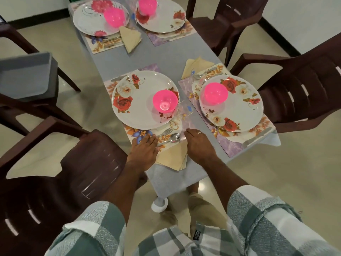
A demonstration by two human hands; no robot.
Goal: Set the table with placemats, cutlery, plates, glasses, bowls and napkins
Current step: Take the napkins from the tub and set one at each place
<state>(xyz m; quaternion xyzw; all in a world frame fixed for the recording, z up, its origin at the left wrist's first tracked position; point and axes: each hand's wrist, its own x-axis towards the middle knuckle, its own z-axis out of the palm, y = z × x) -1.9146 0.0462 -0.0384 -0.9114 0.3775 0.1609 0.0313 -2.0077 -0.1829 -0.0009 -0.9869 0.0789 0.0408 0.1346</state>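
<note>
My left hand point(144, 145) lies flat with fingers straight on the near edge of the placemat point(132, 131), gripping nothing. Just right of it sits the folded napkin point(173, 157), at the table's near corner, half on the mat and half on the grey cloth, between my two hands. It is soft and light, a stack of loose folds (it will fan open if I pinch one layer only), so I judge the best hold is across the whole folded thickness at its near edge, or simply a flat-palmed slide. The spoon point(172, 138) and fork point(166, 130) lie just above it, touching or nearly so; I cannot tell whether the spoon handle rests on the napkin's top edge. They are slick and would skate if nudged. Above them the floral plate point(142, 100) carries a pink bowl point(164, 103), light plastic by its look. A clear glass point(184, 109), hard to make out, seems to stand at the plate's right rim, fragile and easy to clip. My right hand point(198, 143) rests palm down beside the napkin, fingers relaxed, empty. Further right is the neighbouring plate point(238, 111), and a brown chair point(304, 93) crowds that side.
</note>
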